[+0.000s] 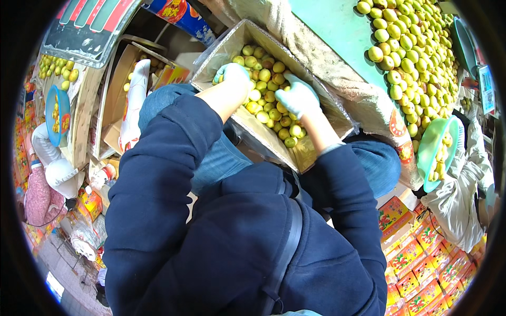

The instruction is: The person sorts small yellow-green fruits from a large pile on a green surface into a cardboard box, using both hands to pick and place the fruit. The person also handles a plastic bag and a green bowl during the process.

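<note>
An open cardboard box [261, 138] lined with clear plastic rests tilted between the knees, partly filled with green and reddish-brown jujubes [272, 114]. Both hands wear pale gloves. My left hand [234, 78] is bent down on the fruit at the box's left end; its fingers are mostly hidden, so what it holds does not show. Across the fruit, my right hand [299, 95] lies against the pile near the far wall, thumb apart from the other fingers; its fingertips are partly hidden among the jujubes.
A green table [336, 35] with a padded cloth edge bears a large heap of jujubes [411, 59]. A green basin [438, 154] stands at its right end, near a person in pale clothes. At left are another cardboard box [118, 79], a blue basin [57, 114] and a person in pink.
</note>
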`<state>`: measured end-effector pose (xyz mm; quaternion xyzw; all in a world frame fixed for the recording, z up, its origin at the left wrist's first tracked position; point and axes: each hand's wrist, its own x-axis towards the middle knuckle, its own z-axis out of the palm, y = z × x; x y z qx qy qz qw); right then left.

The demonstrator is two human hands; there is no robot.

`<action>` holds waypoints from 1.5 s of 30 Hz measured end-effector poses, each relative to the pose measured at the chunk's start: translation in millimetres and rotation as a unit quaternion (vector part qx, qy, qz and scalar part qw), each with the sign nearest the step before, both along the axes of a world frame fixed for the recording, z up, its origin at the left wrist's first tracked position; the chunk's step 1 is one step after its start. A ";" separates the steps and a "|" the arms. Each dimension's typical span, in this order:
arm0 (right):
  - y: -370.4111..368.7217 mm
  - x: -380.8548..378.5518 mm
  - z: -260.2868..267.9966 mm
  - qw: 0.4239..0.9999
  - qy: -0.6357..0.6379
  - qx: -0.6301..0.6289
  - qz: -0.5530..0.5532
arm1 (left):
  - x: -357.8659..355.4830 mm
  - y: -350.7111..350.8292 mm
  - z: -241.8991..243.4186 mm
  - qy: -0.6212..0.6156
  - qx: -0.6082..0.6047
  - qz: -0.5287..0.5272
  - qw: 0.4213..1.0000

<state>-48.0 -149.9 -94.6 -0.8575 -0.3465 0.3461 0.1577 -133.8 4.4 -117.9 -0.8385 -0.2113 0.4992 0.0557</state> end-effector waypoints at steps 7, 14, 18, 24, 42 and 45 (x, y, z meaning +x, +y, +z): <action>69.4 -12.9 -17.1 0.981 -0.088 -0.170 0.028 | 9.3 15.4 14.9 -0.029 -0.070 0.060 0.995; 38.4 -5.6 -12.9 0.992 0.024 -0.073 -0.097 | 3.4 28.6 33.5 -0.053 -0.147 0.007 0.988; 34.8 -1.6 -27.7 0.994 0.061 -0.062 -0.070 | 2.1 27.0 35.9 -0.045 -0.150 0.039 0.987; 61.7 12.9 -26.8 0.976 0.010 -0.218 0.011 | -2.6 31.2 10.5 -0.149 -0.086 -0.009 0.985; -40.6 -4.2 22.8 0.978 0.015 0.089 -0.186 | 61.1 21.8 3.5 -0.125 -0.036 0.014 0.991; -54.8 3.5 31.7 0.955 0.118 0.180 -0.205 | 49.4 39.3 -1.0 -0.159 -0.054 0.057 0.984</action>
